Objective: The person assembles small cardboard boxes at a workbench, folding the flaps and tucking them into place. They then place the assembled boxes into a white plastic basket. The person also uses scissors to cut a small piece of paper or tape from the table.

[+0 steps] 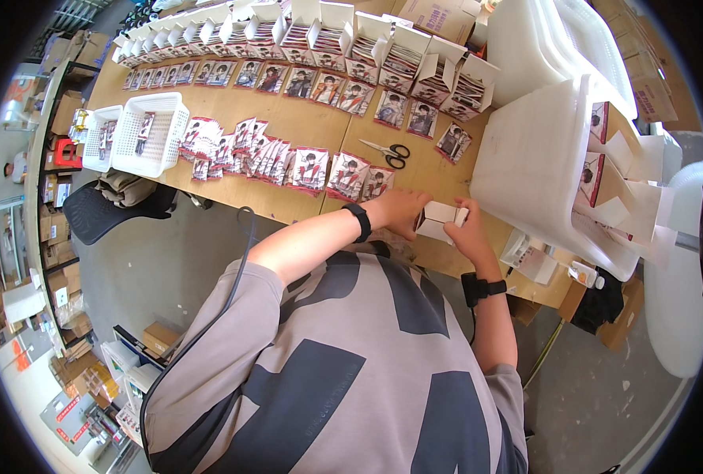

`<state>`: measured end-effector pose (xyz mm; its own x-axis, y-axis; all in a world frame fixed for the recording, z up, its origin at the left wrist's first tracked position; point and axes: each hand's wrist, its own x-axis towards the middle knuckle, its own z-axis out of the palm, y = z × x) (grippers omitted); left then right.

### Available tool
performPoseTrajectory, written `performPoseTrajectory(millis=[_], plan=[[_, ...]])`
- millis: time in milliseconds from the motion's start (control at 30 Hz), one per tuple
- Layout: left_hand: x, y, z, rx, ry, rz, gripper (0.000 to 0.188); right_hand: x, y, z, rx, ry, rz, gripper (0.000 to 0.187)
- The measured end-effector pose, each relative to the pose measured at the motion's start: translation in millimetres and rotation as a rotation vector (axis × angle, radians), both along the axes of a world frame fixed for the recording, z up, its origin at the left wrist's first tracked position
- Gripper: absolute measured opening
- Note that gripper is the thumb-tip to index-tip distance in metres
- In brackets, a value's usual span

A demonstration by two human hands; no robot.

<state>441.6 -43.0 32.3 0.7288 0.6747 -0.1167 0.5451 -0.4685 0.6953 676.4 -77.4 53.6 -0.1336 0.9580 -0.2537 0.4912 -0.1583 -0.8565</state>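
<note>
A small white carton (440, 220) is held between my two hands near the table's front edge, with a pale flap side facing up. My left hand (399, 212) grips its left side, and my right hand (471, 232) holds the right side, thumb on the top. Left of my hands lie piles of flat printed packets (310, 168) with red edges. Black-handled scissors (388, 152) rest beyond my hands on the wooden table (327, 126). My fingers and the carton hide what, if anything, is inside it.
A long row of open boxes (327, 39) full of packets lines the far side, with single packets (300, 81) before them. White plastic baskets (152, 134) stand at the left. A large translucent bin (525, 158) holding cartons stands at the right. A black chair (114, 209) sits left.
</note>
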Motion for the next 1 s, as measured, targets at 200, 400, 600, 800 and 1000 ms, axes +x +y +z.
performPoseTrajectory(millis=[200,400,600,800,1000], plan=[[13,4,18,0.031,0.020,0.038,0.060,22,8,40,-0.251,-0.010,-0.035,0.044],[15,17,11,0.244,0.151,-0.063,0.030,62,-18,8,-0.070,-0.072,-0.238,0.042],[13,27,16,-0.069,0.079,0.106,0.044,14,-33,31,0.620,-1.005,0.153,0.026],[14,31,17,-0.124,0.166,0.045,0.042,-26,-28,48,0.508,-0.920,0.313,0.021],[13,19,37,-0.105,0.117,0.153,0.040,-26,-28,33,0.280,-0.738,0.341,0.029]])
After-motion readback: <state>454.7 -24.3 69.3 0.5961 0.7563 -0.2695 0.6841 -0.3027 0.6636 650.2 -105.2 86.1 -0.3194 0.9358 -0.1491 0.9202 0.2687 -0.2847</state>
